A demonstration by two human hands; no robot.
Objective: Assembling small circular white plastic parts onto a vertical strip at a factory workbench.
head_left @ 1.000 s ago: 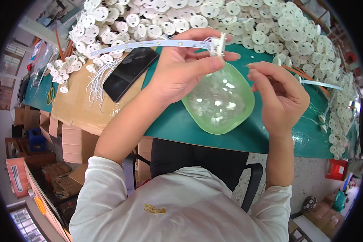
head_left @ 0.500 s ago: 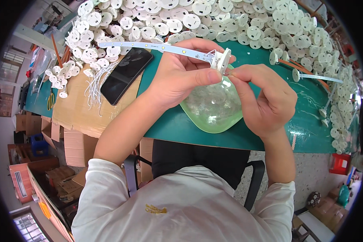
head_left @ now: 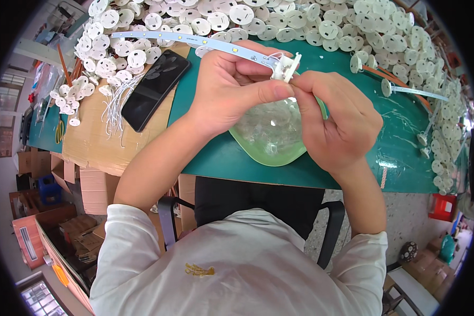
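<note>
My left hand point(head_left: 224, 92) is closed round the base of an LED strip assembly. A white plastic end cap point(head_left: 286, 68) stands on edge between its thumb and fingers, with thin white wires at the joint. From the cap the pale LED strip point(head_left: 208, 43) reaches out to the left, over the back of the fingers. My right hand point(head_left: 342, 118) is in a pinch at the cap's near edge; whatever is between its fingertips is too small to make out. Below both hands sits a green dish point(head_left: 258, 154) holding small clear or silvery bits.
Piles of white round-capped pieces point(head_left: 242, 15) line the back and right of the green table point(head_left: 226, 171). At left, a black phone point(head_left: 155, 89) and a bundle of white wires point(head_left: 116, 108) lie on cardboard point(head_left: 97, 145). One capped strip point(head_left: 418, 93) lies at right.
The whole view has shifted a little. My right fingertips have come in closer against the cap's near edge, and the left hand keeps its hold on the LED strip assembly.
</note>
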